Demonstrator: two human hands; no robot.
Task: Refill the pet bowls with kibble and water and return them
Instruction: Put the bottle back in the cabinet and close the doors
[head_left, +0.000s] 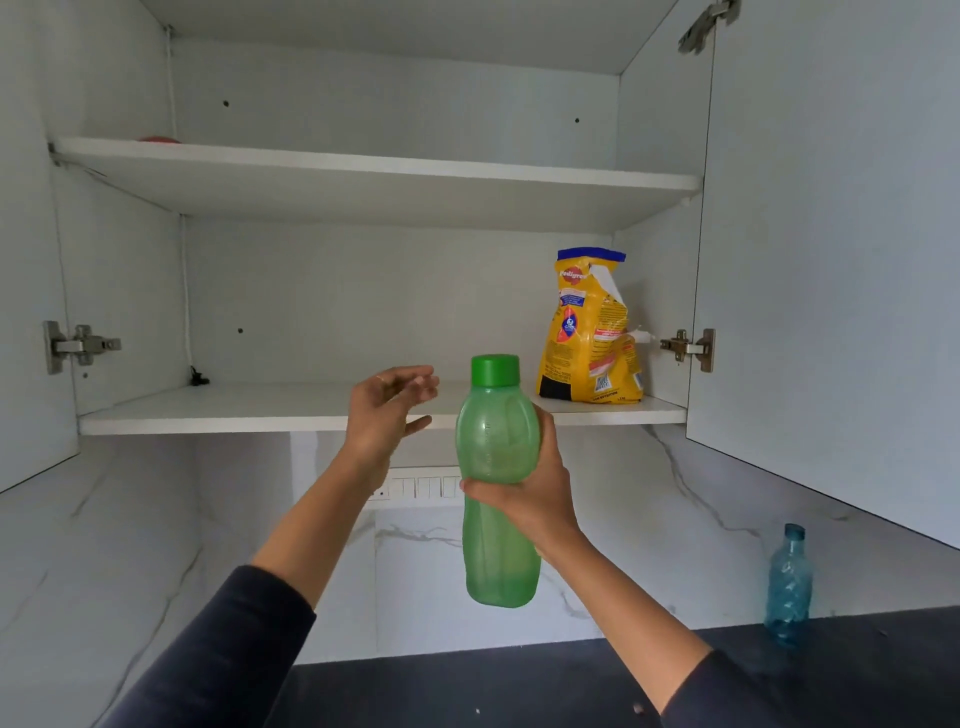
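open wall cabinet (779, 260) overhead, both doors swung wide, two white shelves inside. on the lower shelf (208, 415), toward its right end, a yellow kibble bag (587, 332) with a blue top strip, standing upright and crumpled, close to the right wall and the door hinge (688, 349). on the upper shelf (363, 171), far left, just the edge of something red (158, 139), too little showing to tell what.

right hand (530, 493) raised in front of the lower shelf's front edge, fingers (470, 487) wrapped round the waist of a green bottle (498, 545), thumb side up along its right flank. bottle upright, translucent, green cap (495, 370) screwed on, cap level with the shelf surface; contents not clear through the plastic.

left hand (387, 410) just beside the bottle on its left, not touching it, palm turned toward it, fingers spread loosely and holding nothing, slightly blurred. dark sleeves on both forearms, pushed back from the wrists.

below, a dark desk (519, 686) against a white marbled wall, with a row of switches (415, 488) behind the arms. at the right, a blue clear bottle (788, 587) standing on the desk, well apart from the hands.
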